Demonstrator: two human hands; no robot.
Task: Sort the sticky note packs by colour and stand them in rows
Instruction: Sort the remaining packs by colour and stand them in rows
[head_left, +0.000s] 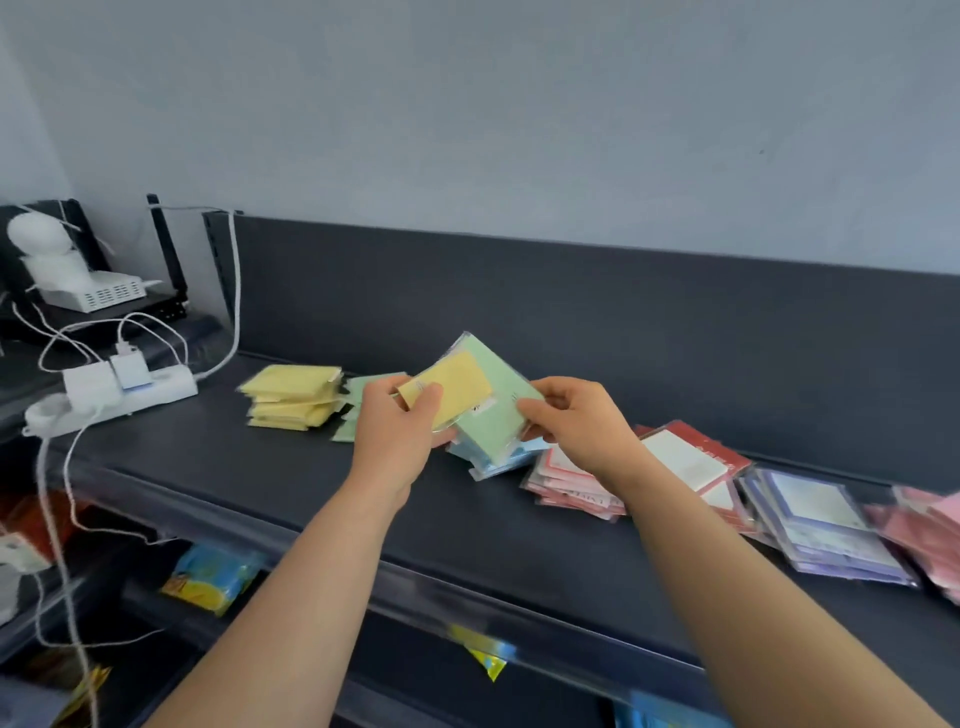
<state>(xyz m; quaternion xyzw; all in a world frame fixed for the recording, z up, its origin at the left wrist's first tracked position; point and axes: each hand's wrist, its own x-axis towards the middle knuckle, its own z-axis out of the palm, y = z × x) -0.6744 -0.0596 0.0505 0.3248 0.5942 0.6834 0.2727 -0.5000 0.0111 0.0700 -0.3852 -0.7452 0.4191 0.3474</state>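
Two packs up, both hands busy. My left hand (395, 431) pinches the yellow pack (452, 389), thumb on its face, fingers curled behind. My right hand (571, 426) pinches the right edge of the green pack (493, 410). Yellow overlaps green's front; both are held tilted above the shelf (311, 493), over the blue packs (483, 462).

Handling, by my read: light, thin, film-wrapped, so slippery face to face and likely to slide apart. Some flex in the pad. Best taken at an edge or corner, thumb on one face and fingers on the other; no hard squeeze needed. Standing them on edge looks fiddly, since thin packs tip unless leaned on neighbours.

Outward: the yellow pile (291, 397) lies flat to the left, the green pile (363, 389) just beside it. To the right, red packs (691, 457), purple packs (826, 530) and pink packs (930, 525) sit in slumped heaps. Nothing stands in rows yet.
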